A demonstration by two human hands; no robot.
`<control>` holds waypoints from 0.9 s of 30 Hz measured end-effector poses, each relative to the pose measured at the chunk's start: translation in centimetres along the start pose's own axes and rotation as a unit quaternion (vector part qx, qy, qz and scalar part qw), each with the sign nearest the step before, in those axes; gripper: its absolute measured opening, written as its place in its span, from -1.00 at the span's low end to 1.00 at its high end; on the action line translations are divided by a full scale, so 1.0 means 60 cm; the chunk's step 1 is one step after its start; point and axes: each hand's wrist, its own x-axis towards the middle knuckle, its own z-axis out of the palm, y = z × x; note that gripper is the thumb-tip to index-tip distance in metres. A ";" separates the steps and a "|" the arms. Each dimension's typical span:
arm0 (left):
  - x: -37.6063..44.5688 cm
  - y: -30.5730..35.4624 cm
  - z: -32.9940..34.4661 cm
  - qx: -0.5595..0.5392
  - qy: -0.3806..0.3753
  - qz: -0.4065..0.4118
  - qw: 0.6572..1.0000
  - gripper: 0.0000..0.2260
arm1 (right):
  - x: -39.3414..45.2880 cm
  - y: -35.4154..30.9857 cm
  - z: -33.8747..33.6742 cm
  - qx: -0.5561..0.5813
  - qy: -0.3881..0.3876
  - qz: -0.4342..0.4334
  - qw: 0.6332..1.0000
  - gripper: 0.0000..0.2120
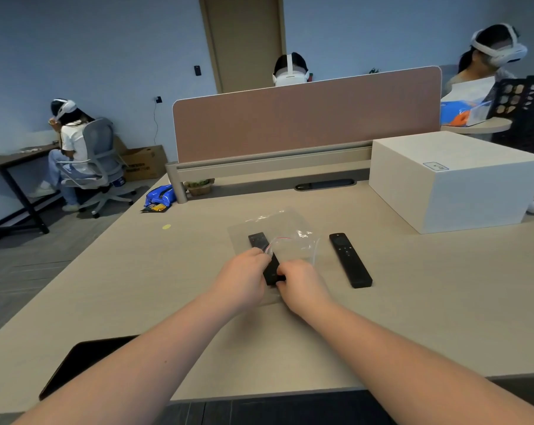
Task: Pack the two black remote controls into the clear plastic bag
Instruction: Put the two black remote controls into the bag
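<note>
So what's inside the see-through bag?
One black remote is partway inside the clear plastic bag; both hands cover its near end. The other remote lies outside, on the desk.

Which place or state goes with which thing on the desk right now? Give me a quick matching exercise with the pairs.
Things:
1. first remote
2. second remote
3. white box
4. blue packet

Places or states:
A. far left edge of the desk
B. lying free, right of the bag
C. back right of the desk
D. partly in the bag, between both hands

Pairs: 1-D, 2-B, 3-C, 4-A
</note>
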 end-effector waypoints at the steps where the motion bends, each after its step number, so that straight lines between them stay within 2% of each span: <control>1: 0.001 -0.001 0.001 0.000 0.000 0.000 1.000 -0.69 | 0.003 0.001 0.002 -0.005 -0.001 -0.003 1.000 -0.83; 10: 0.004 -0.013 0.002 0.012 -0.011 -0.014 1.000 -0.70 | 0.025 -0.002 0.013 -0.037 0.025 0.021 0.999 -0.87; 17: 0.004 -0.018 0.002 0.020 -0.019 -0.011 1.000 -0.66 | 0.037 -0.004 0.013 -0.077 0.016 0.018 0.997 -0.73; 21: 0.006 -0.013 0.002 0.019 -0.021 -0.013 1.000 -0.66 | 0.025 0.006 -0.001 -0.056 0.015 -0.004 0.998 -0.74; 23: 0.005 -0.010 0.002 0.017 -0.019 -0.013 1.000 -0.66 | 0.012 0.018 -0.009 -0.017 0.040 -0.015 0.999 -0.72; 25: 0.004 -0.007 0.002 0.015 -0.017 -0.017 1.000 -0.67 | -0.005 0.036 -0.023 0.024 0.115 -0.026 0.993 -0.71; 27: 0.003 -0.003 0.002 0.011 -0.016 -0.024 1.000 -0.68 | -0.021 0.058 -0.043 0.008 0.191 -0.009 0.982 -0.72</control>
